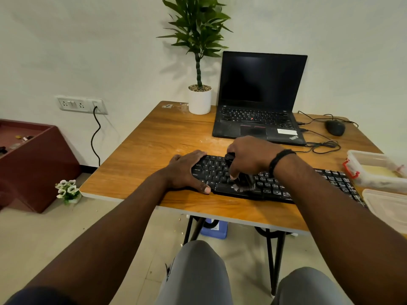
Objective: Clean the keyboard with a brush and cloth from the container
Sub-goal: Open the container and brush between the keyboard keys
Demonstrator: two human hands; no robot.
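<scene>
A black keyboard (273, 183) lies along the front of the wooden table (154, 137). My left hand (187, 171) rests on the keyboard's left end, thumb along its front edge, fingers wrapped over the corner. My right hand (251, 159) grips a black brush (243, 183) whose bristles touch the keys near the space bar. A clear plastic container (374, 170) with a red latch stands at the right; something pale yellow lies inside it. I cannot make out a cloth.
An open black laptop (257, 102) stands behind the keyboard, with a potted plant (199, 97) to its left and a black mouse (335, 127) with cables to its right. A container lid (387, 208) lies at the table's front right corner. White dust marks the tabletop.
</scene>
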